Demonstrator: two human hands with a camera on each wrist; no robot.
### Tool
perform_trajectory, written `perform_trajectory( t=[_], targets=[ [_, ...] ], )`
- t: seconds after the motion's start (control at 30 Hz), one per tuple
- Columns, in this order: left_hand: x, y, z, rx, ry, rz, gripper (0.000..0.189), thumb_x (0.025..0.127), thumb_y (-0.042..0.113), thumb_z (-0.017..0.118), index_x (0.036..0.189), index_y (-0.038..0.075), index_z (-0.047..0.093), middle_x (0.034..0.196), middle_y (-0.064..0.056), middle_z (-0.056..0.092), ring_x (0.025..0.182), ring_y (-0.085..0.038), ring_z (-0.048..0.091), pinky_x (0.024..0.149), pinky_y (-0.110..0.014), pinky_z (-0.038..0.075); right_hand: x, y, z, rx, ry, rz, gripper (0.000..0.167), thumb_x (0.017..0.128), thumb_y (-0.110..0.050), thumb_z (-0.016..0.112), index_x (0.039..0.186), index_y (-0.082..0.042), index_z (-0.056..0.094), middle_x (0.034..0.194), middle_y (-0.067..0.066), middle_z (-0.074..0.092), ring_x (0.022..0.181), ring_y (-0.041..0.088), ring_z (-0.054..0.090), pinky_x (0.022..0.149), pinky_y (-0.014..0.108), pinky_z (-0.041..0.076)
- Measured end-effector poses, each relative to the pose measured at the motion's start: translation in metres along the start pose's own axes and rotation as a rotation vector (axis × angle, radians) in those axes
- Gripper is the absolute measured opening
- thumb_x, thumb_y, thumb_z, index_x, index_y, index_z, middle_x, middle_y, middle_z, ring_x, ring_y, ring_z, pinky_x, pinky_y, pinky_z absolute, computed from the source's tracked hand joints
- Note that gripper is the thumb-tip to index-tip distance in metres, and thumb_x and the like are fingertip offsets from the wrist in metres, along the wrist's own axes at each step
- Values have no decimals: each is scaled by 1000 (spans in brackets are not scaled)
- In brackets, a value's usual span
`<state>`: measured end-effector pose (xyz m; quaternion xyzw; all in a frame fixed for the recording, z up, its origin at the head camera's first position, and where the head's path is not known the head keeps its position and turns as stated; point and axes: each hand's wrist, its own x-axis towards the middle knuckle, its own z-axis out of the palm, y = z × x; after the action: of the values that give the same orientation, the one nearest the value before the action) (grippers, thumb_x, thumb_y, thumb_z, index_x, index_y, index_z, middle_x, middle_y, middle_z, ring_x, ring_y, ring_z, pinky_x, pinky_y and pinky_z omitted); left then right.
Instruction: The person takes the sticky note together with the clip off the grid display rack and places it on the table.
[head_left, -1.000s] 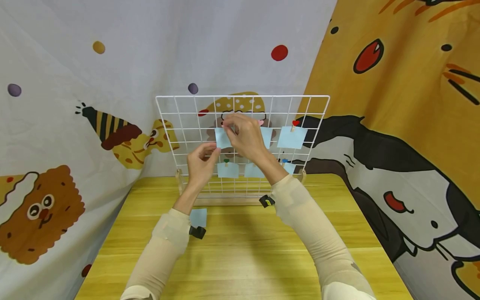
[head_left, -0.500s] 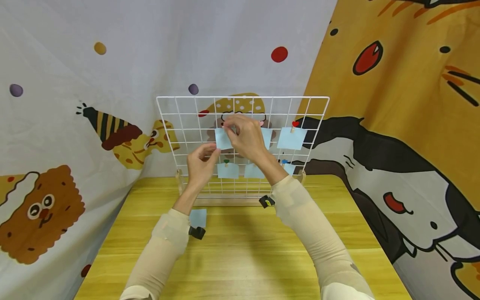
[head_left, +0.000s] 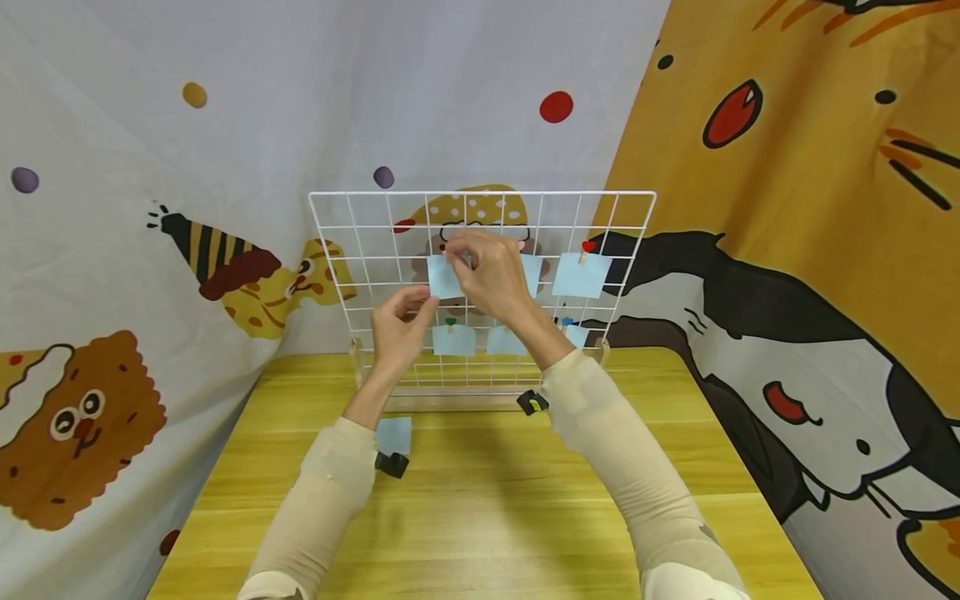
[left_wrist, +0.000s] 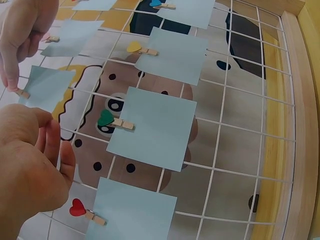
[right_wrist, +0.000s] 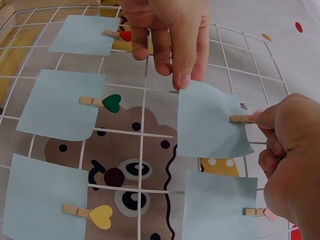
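Two-handed, pinching a wooden clothespin on a blue note with the right hand, holding the note's left corner with the left hand, at the white grid far on the worktop.

The head camera views from above and behind both forearms, facing forward and down; at the widest range, it takes in the wire grid, the bench and the printed backdrop. The left wrist camera sits close to the grid, its picture turned so the wooden base runs down the right edge. The right wrist camera is similarly close, turned the opposite way, with the grid's top edge toward the right. Both wrist views share the left hand, the right hand and the green heart clip; the head view also includes all three.
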<state>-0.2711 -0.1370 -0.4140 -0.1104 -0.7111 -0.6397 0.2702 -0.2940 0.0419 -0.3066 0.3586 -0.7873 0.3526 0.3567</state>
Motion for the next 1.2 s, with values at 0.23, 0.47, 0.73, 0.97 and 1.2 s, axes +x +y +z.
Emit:
perform_trajectory(
  t=[0.23,0.47,0.73,0.97,1.2],
  targets=[
    [0,1,-1,5,1,-5,18,104,6,81,120,-2,81,110,-28,83,89,-3,73,78,-14,59,1,-2,0,5,0,15,11,102,1,77,105,4,87,120,21,86,58,19,57,61,26,38],
    [0,1,0,4,6,-5,18,104,7,81,120,-2,81,109,-27,83,88,-4,73,77,-14,59,1,-3,-1,4,-1,32,11,102,1,77,105,4,87,121,21,86,57,18,55,66,33,41],
    [-1,2,0,7,5,-5,18,104,6,81,120,-2,81,110,-28,82,88,-3,72,77,-13,58,4,-5,-4,-18,15,22,11,101,0,78,103,2,88,114,18,88,62,23,68,62,30,42],
    [-2,-1,-2,2,9,-15,17,104,4,80,120,-2,81,112,-27,82,88,-3,72,77,-14,58,5,-4,-5,1,26,2,10,101,2,78,101,3,88,112,19,87,67,24,75,59,21,43],
    [-5,-6,-3,15,21,-11,18,104,7,81,120,-1,82,111,-28,82,88,-2,71,78,-14,58,3,-2,-7,64,31,12,10,99,4,78,99,4,88,112,21,87,55,18,58,57,18,39]
  ],
)
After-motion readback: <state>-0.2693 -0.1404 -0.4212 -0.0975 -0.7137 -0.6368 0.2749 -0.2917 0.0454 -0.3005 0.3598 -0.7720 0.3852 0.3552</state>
